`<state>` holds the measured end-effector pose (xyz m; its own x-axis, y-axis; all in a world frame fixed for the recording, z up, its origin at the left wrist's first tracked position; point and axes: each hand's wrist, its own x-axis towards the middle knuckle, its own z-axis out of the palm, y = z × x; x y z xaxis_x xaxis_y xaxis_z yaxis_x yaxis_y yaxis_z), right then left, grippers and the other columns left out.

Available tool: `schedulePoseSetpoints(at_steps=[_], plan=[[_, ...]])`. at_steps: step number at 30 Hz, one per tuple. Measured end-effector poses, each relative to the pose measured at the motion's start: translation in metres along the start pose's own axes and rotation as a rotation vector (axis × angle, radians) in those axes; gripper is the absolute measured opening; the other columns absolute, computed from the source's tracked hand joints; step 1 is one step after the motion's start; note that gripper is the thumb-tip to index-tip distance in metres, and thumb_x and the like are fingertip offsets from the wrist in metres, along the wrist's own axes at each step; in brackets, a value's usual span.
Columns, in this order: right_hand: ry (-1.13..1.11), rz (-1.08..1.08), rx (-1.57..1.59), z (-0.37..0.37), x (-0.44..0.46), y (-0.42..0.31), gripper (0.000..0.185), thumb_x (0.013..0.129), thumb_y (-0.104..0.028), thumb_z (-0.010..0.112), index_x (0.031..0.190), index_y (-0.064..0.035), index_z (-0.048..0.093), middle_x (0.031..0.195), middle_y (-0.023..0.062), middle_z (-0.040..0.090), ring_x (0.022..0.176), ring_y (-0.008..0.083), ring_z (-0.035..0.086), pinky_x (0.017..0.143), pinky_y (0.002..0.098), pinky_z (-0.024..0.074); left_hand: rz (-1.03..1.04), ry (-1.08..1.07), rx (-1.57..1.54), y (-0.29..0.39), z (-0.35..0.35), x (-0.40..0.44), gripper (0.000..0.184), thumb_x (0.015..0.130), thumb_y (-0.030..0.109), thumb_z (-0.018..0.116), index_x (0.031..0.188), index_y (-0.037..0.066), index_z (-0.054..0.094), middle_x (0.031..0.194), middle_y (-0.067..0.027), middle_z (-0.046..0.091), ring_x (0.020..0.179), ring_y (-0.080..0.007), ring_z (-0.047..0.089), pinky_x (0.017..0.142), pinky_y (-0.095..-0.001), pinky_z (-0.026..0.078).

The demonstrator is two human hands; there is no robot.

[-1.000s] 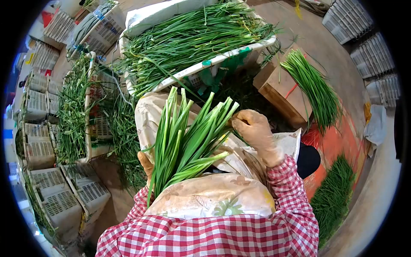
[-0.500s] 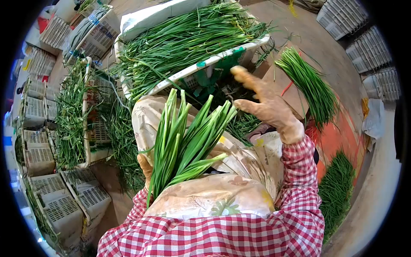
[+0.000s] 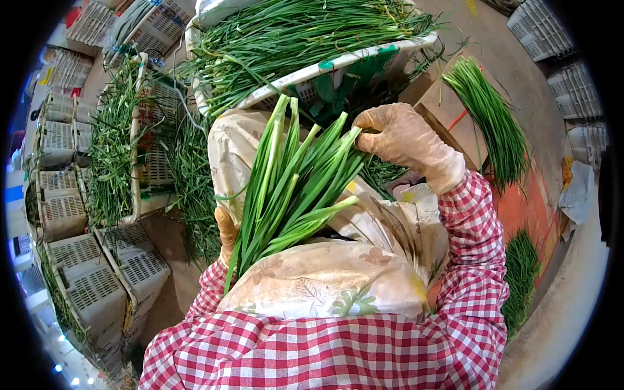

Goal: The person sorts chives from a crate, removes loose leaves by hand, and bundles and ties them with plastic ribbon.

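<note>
A loose bunch of garlic chives (image 3: 286, 195) lies over my lap, its pale stalk ends pointing away from me and fanned apart. My left hand (image 3: 227, 235), gloved, holds the bunch from its left side; most of its fingers are hidden behind the leaves. At the far right of the bunch, my gloved right hand (image 3: 409, 140) has thumb and fingers pinched at a pale stalk end. A stained, leaf-printed apron (image 3: 312, 276) covers my lap beneath the chives.
A large white crate (image 3: 338, 65) heaped with chives stands ahead. A neat chive bundle (image 3: 491, 123) rests on a cardboard box (image 3: 439, 120) at right, with more chives (image 3: 520, 279) lower down. Crates (image 3: 97, 279) crowd the left; stacked crates (image 3: 539, 29) stand far right.
My right hand has gone from spread fingers above the bunch to a pinch at its right stalk ends. My left hand still holds the bunch. The view has tilted slightly downward.
</note>
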<state>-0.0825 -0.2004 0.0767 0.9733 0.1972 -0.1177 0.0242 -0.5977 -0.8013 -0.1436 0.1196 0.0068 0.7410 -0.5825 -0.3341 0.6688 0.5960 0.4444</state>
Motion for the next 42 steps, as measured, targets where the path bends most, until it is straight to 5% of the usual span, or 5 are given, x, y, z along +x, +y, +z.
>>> schedulePoseSetpoints(at_steps=[11,24,31,34,42], plan=[[0.553,0.328,-0.837,0.001,0.004,0.07,0.025,0.086,-0.016,0.057,0.109,-0.0081,0.057,0.086,0.0126,0.065,0.07,0.031,0.064,0.058,0.0407,0.051,0.054,-0.029,-0.211,-0.002,-0.007,0.006,0.092,0.074,0.068,0.059,0.139,0.007,0.037,0.132,-0.0152,0.05,0.114,-0.0284,0.054,0.098,-0.0459,0.045],[0.337,-0.278,-0.087,0.084,-0.047,-0.034,0.015,0.081,-0.027,0.069,0.078,-0.0127,0.068,0.069,0.0007,0.062,0.071,0.0192,0.061,0.093,0.038,0.0359,0.079,0.031,-0.215,0.004,0.006,0.006,0.088,0.077,0.069,0.055,0.142,0.014,0.033,0.141,-0.0152,0.04,0.12,-0.0349,0.049,0.094,-0.0542,0.045],[0.743,-0.139,-0.051,0.068,-0.029,0.016,0.009,0.093,-0.012,0.052,0.087,-0.0083,0.058,0.068,0.0026,0.065,0.052,0.0196,0.059,0.05,0.0308,0.0474,0.161,-0.01,-0.197,-0.006,-0.007,0.005,0.088,0.076,0.068,0.056,0.14,0.011,0.036,0.135,-0.0128,0.048,0.117,-0.0264,0.052,0.097,-0.0441,0.046],[0.746,0.225,-1.086,0.033,-0.039,0.096,0.015,0.093,-0.016,0.051,0.099,-0.0057,0.06,0.097,0.0088,0.067,0.072,0.0206,0.065,0.058,0.0338,0.0504,0.137,-0.007,-0.111,0.001,-0.004,0.002,0.092,0.074,0.071,0.055,0.142,0.012,0.033,0.138,-0.0098,0.044,0.121,-0.025,0.049,0.101,-0.0432,0.043],[-0.014,0.369,0.872,0.059,-0.056,-0.017,0.03,0.091,-0.033,0.06,0.097,-0.0038,0.061,0.073,0.0055,0.067,0.054,0.006,0.058,0.044,0.0155,0.041,0.089,0.044,-0.057,0.008,-0.001,0.002,0.098,0.071,0.074,0.056,0.144,0.013,0.03,0.139,-0.0089,0.043,0.121,-0.0231,0.048,0.102,-0.0399,0.041]])
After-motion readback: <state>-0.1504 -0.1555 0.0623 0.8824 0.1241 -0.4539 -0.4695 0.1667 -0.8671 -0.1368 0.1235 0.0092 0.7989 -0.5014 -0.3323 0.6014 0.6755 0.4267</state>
